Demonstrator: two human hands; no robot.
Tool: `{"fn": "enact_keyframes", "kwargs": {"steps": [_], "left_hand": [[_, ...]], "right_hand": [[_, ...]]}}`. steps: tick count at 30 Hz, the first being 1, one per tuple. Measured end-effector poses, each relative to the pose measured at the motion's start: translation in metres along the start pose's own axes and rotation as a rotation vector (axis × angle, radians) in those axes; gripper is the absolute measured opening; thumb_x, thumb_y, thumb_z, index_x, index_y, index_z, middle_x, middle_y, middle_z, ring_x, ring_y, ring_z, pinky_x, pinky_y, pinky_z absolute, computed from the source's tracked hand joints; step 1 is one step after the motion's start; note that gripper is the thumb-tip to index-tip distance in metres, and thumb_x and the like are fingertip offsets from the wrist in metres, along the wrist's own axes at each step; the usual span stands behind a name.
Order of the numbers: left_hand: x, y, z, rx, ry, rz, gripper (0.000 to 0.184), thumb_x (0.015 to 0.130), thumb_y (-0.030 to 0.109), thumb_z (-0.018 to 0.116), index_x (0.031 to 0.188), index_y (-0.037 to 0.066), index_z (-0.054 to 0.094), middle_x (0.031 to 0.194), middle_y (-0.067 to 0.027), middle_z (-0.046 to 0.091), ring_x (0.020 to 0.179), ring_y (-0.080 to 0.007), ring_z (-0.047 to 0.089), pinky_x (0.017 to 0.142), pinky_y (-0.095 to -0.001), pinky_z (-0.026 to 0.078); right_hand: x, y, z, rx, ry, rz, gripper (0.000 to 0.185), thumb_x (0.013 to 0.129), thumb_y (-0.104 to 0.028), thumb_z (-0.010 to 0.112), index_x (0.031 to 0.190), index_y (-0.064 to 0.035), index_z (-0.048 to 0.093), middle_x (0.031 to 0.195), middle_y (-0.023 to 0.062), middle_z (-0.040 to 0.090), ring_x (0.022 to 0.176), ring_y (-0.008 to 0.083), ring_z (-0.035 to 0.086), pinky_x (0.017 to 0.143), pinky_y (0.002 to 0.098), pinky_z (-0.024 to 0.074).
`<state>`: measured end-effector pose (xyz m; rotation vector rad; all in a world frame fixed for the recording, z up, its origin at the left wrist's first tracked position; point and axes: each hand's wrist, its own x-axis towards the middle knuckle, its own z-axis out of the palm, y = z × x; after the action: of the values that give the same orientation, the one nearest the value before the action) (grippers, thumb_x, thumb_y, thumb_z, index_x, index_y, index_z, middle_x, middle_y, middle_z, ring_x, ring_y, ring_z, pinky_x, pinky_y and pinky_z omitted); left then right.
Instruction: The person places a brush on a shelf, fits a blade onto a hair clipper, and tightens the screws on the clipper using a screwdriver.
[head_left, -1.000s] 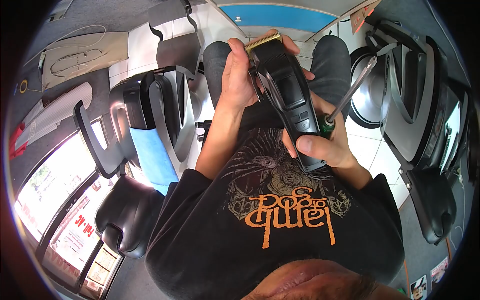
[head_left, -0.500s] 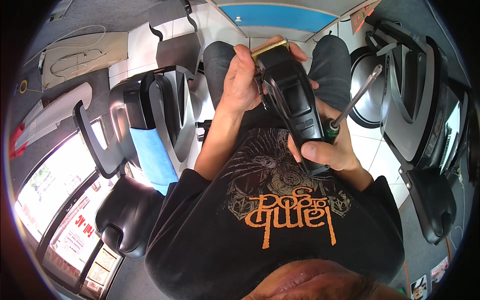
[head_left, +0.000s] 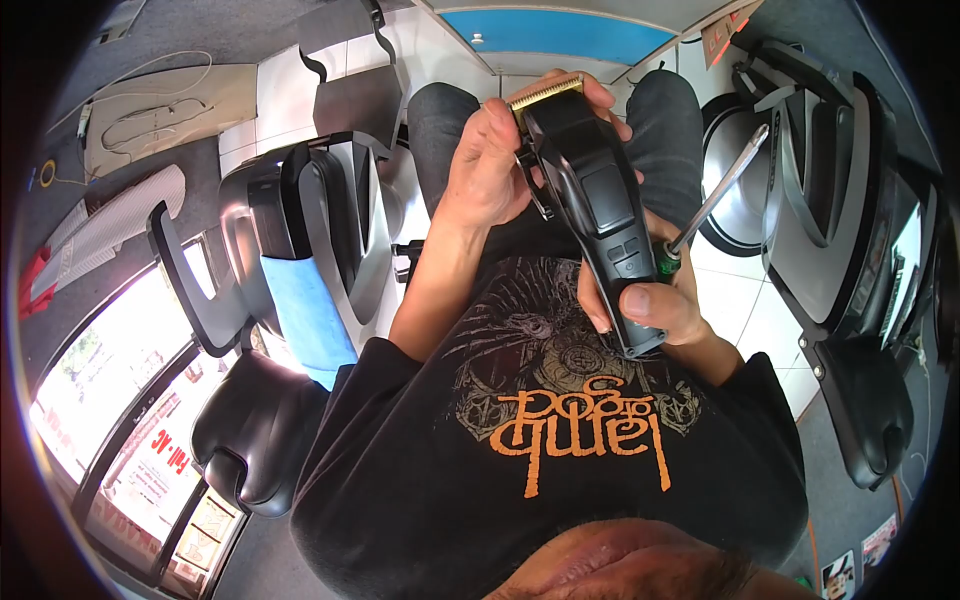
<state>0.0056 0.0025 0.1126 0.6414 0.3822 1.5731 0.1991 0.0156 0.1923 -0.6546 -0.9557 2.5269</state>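
A black hair clipper (head_left: 603, 195) is held at a slant in front of my chest, its toothed gold blade (head_left: 546, 93) at the upper end. My left hand (head_left: 485, 170) grips the blade end, thumb at the left edge and fingers showing on the far side. Around the lower end is my right hand (head_left: 672, 308), its thumb on the clipper's face. That same hand also holds a screwdriver (head_left: 722, 188) with a green handle, partly hidden by the fingers; its metal shaft points up and right, clear of the clipper.
Salon chairs stand on both sides, the left one (head_left: 262, 430) with a blue cloth (head_left: 307, 310) over its armrest. A blue-fronted cabinet (head_left: 560, 35) is beyond my knees. A board with a cable (head_left: 170, 115) lies at the upper left.
Both hands and the clipper have shifted a little to the right, and the clipper's face has turned slightly. The screwdriver has moved right with my right hand.
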Motion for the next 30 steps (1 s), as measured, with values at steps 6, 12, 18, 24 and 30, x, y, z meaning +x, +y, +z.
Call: {"fn": "enact_keyframes", "kwargs": {"steps": [6, 12, 18, 24, 30], "left_hand": [[0.000, 0.005, 0.000, 0.073, -0.011, -0.034, 0.079, 0.102, 0.064, 0.050, 0.137, -0.007, 0.057, 0.137, -0.0197, 0.060, 0.114, -0.0322, 0.071, 0.093, -0.0407, 0.061], [-0.002, 0.009, -0.008, 0.104, -0.056, -0.059, 0.082, 0.100, 0.066, 0.052, 0.134, -0.008, 0.060, 0.134, -0.0181, 0.060, 0.115, -0.0282, 0.069, 0.090, -0.0368, 0.059], [0.000, 0.009, -0.010, 0.103, -0.110, -0.043, 0.082, 0.101, 0.066, 0.051, 0.131, -0.010, 0.061, 0.131, -0.0183, 0.060, 0.115, -0.0261, 0.067, 0.092, -0.0369, 0.059], [0.000, 0.002, -0.005, -0.029, -0.067, -0.098, 0.081, 0.106, 0.063, 0.040, 0.140, -0.009, 0.050, 0.133, -0.0198, 0.060, 0.112, -0.0295, 0.071, 0.092, -0.0470, 0.063], [-0.001, -0.005, -0.018, -0.011, -0.008, -0.168, 0.086, 0.102, 0.072, 0.042, 0.143, -0.003, 0.046, 0.121, -0.0180, 0.059, 0.112, -0.0291, 0.065, 0.094, -0.0683, 0.054]], "right_hand": [[-0.001, -0.005, 0.002, -0.024, 0.014, 0.029, 0.071, 0.081, -0.039, 0.081, 0.129, 0.0034, 0.050, 0.074, 0.0179, 0.066, 0.059, 0.0194, 0.063, 0.057, 0.0302, 0.0525], [-0.003, -0.006, 0.002, -0.067, 0.011, 0.037, 0.073, 0.081, -0.039, 0.081, 0.130, 0.0042, 0.049, 0.074, 0.0171, 0.066, 0.060, 0.0201, 0.064, 0.058, 0.0310, 0.0528], [-0.005, -0.006, 0.003, -0.101, 0.011, 0.050, 0.075, 0.081, -0.040, 0.081, 0.132, 0.0048, 0.048, 0.075, 0.0163, 0.066, 0.062, 0.0204, 0.065, 0.059, 0.0314, 0.0533], [-0.006, -0.007, 0.008, -0.100, 0.082, 0.050, 0.069, 0.085, -0.032, 0.079, 0.135, 0.0052, 0.050, 0.080, 0.0124, 0.067, 0.066, 0.0174, 0.065, 0.062, 0.0298, 0.0529], [-0.005, -0.004, 0.006, -0.060, 0.122, 0.046, 0.064, 0.087, -0.018, 0.079, 0.141, 0.0047, 0.053, 0.087, 0.0045, 0.066, 0.074, 0.0108, 0.065, 0.066, 0.0262, 0.0513]]}}
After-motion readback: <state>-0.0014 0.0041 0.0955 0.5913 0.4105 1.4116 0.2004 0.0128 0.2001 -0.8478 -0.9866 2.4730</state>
